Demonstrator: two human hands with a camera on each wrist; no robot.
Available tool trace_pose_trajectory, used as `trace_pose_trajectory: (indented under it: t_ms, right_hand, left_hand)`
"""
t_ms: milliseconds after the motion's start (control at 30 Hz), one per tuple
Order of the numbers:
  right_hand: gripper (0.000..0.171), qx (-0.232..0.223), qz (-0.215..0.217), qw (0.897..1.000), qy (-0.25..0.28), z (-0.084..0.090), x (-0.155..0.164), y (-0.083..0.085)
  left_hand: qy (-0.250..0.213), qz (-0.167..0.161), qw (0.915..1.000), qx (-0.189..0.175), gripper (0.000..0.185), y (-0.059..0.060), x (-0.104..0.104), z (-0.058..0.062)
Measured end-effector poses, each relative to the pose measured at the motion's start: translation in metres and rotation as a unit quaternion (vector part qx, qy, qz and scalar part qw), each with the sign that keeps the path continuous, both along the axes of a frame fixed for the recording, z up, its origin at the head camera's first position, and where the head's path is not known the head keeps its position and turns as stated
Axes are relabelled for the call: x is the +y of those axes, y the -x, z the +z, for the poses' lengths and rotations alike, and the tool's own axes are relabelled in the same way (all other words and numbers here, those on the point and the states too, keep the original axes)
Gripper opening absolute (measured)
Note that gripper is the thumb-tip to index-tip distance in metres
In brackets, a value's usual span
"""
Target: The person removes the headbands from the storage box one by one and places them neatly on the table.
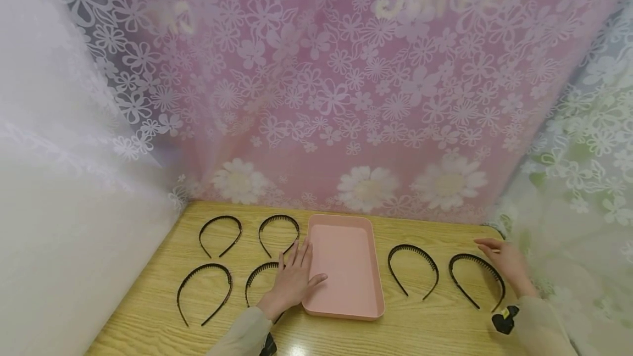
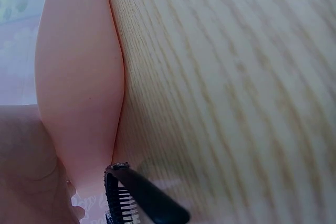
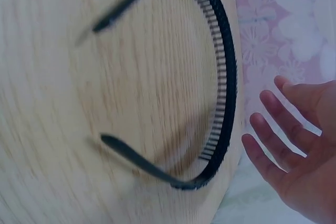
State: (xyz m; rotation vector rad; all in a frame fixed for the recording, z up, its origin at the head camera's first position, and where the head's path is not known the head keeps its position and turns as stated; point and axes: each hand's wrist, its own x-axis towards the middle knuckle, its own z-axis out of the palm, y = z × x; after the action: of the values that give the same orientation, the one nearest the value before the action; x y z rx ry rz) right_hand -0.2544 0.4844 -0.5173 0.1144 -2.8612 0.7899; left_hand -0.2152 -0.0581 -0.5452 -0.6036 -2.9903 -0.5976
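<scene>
My left hand point(image 1: 293, 280) lies with straight fingers along the left rim of a shallow pink tray point(image 1: 345, 273), its thumb over the tray's edge. Partly hidden under that hand and wrist is a black toothed headband point(image 1: 253, 275). My right hand point(image 1: 510, 262) hovers beside the far-right black headband point(image 1: 467, 256), fingers loosely spread and holding nothing. In the right wrist view this headband point(image 3: 228, 72) shows its inner comb teeth, with a gap between it and my fingertips. The left wrist view shows the tray's side wall point(image 2: 84, 66) and one headband end point(image 2: 157, 198).
Another headband point(image 1: 411, 246) lies just right of the tray. Left of the tray are more black headbands, at back left point(image 1: 221, 217), back middle point(image 1: 279, 217) and front left point(image 1: 204, 265). A pink flowered curtain point(image 1: 346, 98) borders the wooden table point(image 1: 148, 312) behind.
</scene>
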Motion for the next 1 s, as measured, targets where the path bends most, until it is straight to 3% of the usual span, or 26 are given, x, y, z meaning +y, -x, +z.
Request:
trace_pose_trajectory:
  t_ms: [167,400,700,1000]
  right_hand:
    - [0.039,-0.005,0.004,1.0,0.014,0.002,-0.015,-0.001]
    - [0.035,0.03,0.012,0.999,0.017,0.006,-0.039,-0.001]
    - [0.034,0.025,0.03,0.999,0.021,0.019,-0.076,-0.004]
    - [0.028,0.023,0.055,0.998,0.032,0.016,-0.106,-0.007]
  left_hand:
    - [-0.005,-0.003,1.0,0.0,0.085,-0.001,0.0,0.001]
    - [-0.007,-0.005,0.9999,0.011,0.087,0.002,-0.001,-0.005]
    - [-0.006,-0.001,0.9999,0.016,0.088,0.004,-0.001,-0.01]
    - [-0.003,-0.004,0.9999,0.009,0.085,0.001,0.0,-0.001]
